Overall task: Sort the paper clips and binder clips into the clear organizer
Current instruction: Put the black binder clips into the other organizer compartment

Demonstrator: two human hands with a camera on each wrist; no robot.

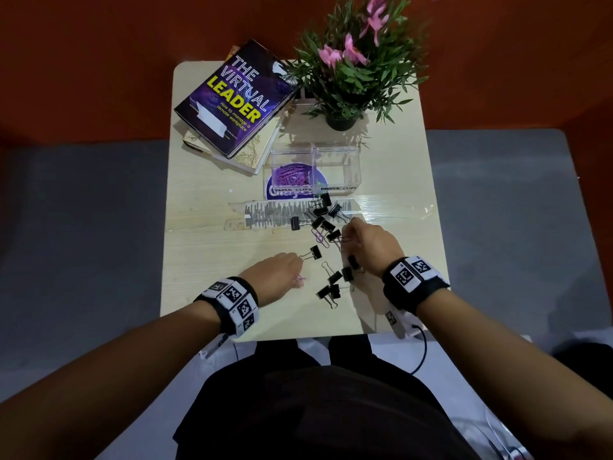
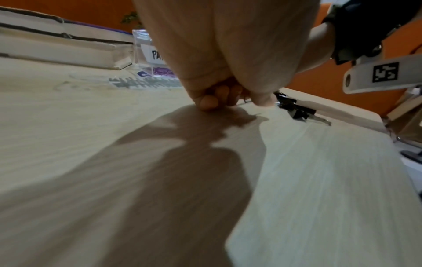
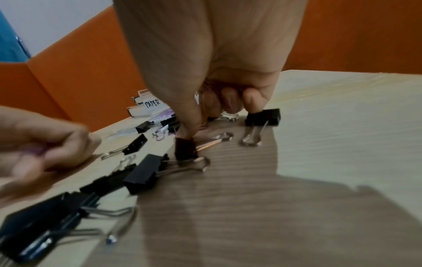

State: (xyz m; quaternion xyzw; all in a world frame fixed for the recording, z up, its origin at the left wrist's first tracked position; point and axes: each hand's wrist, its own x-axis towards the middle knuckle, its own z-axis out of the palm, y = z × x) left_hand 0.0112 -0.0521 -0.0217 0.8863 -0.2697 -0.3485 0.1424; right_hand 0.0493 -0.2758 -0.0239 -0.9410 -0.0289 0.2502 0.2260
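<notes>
The clear organizer [image 1: 338, 161] stands mid-table; its left compartment holds purple paper clips [image 1: 293, 174] and the right one, labelled binder clips, looks bare. Black binder clips [image 1: 323, 217] lie scattered in front of it, with more [image 1: 335, 287] nearer me. Loose purple paper clips [image 1: 320, 237] lie among them. My left hand [image 1: 298, 277] is curled, its fingertips [image 2: 210, 103] on the table, pinching a purple paper clip [image 1: 300, 278]. My right hand [image 1: 345, 235] is curled round purple paper clips [image 3: 211, 85], one fingertip [image 3: 185, 133] down beside a binder clip [image 3: 186, 150].
A stack of books [image 1: 232, 101] lies at the back left and a potted plant [image 1: 341, 121] at the back right. A shiny taped strip [image 1: 285, 212] crosses the table [image 1: 205, 260] in front of the organizer. The table's near edge is just behind my wrists.
</notes>
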